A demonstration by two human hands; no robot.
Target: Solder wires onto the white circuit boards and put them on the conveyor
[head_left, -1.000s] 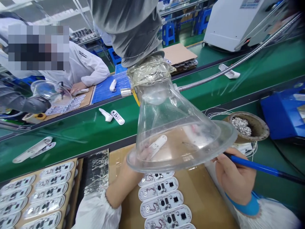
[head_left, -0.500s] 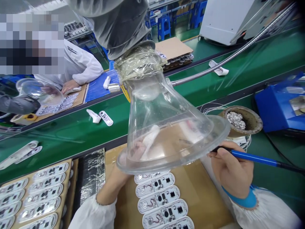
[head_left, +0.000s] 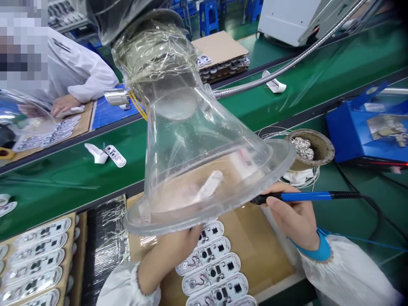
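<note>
My left hand [head_left: 180,244] is under the rim of a clear funnel-shaped hood [head_left: 191,144]. Seen blurred through the plastic, its fingers are closed on a white plastic housing [head_left: 210,185]. A soldering iron [head_left: 306,196] with a blue and black handle is in my right hand [head_left: 291,212], gripped like a pen at the hood's right edge. The hood hides its tip. Below the hood, a column of white oval housings with circuit boards [head_left: 212,272] lies on brown cardboard [head_left: 270,255], beside my left wrist.
A pot [head_left: 327,153] holding silvery wire wool and a blue device [head_left: 366,131] stand at right. Another tray of oval boards [head_left: 38,255] lies at left. Behind runs a green belt [head_left: 153,146] with loose housings; a co-worker's hand [head_left: 65,104] works beyond. A flexible metal tube [head_left: 287,68] crosses above.
The view has shifted, so most things sit further left. My left hand has moved right beneath the hood, towards the boards, with the white housing. My right hand still grips the soldering iron.
</note>
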